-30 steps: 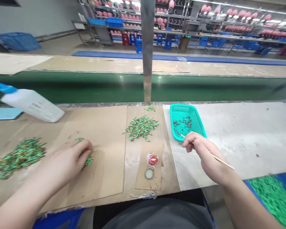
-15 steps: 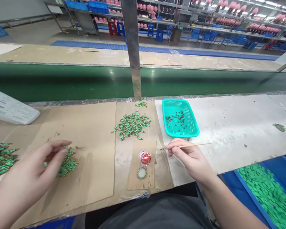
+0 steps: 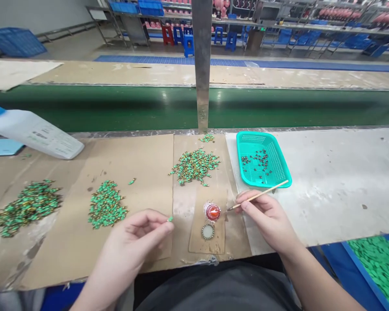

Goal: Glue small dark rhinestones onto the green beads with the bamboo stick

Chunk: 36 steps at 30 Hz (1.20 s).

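One green piece (image 3: pixel 170 219) pinched in left hand (image 3: pixel 138 237), now away from pile (image 3: pixel 106 205); right hand (image 3: pixel 267 218) still grips dark-tipped stick (image 3: pixel 267 191).

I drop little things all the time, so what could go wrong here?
The left hand pinches a tiny green piece, which might slip. The right hand holds a thin stick pointing toward the red domed piece, so a wobble could nudge that. The same hand is close to the teal basket, so a bump might jostle the dark bits inside.

white bottle (image 3: pixel 35 132), dark printed marks (image 3: pixel 41 134) (blurred), no text readable
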{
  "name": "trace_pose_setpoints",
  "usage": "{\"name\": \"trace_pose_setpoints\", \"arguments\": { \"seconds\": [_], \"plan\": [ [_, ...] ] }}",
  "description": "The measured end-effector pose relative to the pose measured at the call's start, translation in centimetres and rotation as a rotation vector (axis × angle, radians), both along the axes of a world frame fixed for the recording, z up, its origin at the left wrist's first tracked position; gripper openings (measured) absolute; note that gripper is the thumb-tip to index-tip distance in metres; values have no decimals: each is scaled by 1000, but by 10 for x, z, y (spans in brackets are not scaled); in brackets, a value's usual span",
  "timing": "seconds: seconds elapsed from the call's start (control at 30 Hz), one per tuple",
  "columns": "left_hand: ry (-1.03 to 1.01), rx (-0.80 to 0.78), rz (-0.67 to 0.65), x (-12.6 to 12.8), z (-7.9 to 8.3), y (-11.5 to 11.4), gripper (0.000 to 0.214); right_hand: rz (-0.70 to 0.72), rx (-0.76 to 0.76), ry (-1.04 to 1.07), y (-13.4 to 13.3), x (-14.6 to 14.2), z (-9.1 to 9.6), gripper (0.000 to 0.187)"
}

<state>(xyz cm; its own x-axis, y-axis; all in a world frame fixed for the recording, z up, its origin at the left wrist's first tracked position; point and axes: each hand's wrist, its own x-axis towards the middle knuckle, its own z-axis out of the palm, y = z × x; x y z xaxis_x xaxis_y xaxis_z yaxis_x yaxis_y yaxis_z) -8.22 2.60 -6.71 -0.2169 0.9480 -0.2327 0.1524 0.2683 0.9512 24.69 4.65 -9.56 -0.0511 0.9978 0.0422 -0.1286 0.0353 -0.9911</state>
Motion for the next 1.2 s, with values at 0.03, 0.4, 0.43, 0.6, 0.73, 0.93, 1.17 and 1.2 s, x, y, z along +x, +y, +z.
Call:
{"name": "trace_pose_setpoints", "arguments": {
  "seconds": [0.03, 0.4, 0.43, 0.6, 0.73, 0.93, 1.17, 1.2],
  "plan": [
    [-49, -30, -30, 6, -1, -2, 41, -1, -7, 6, 1, 0, 0, 29],
    [-428, -107, -142, 40, -4, -17, 48, -22, -21, 24, 3, -16, -2, 37],
    [-430, -111, -134, 40, -6, -19, 49, -29, -20, 22, 3, -18, -4, 39],
    [-408, -125, -67, 47, -10, -27, 43, -69, -30, 0, 3, -23, -12, 44],
    [-410, -129, -54, 53, -7, -31, 43, -79, -47, -23, 2, -25, -11, 40],
    [-485, -155, -143, 40, -18, -28, 33, -79, -66, -21, 2, -25, -12, 36],
    [-533, -76, -181, 36, -19, -22, 25, -52, -79, 13, 0, -22, -11, 32],
    [-531, -70, -187, 37, -18, -22, 24, -48, -78, 16, 0, -22, -10, 32]
  ]
}}
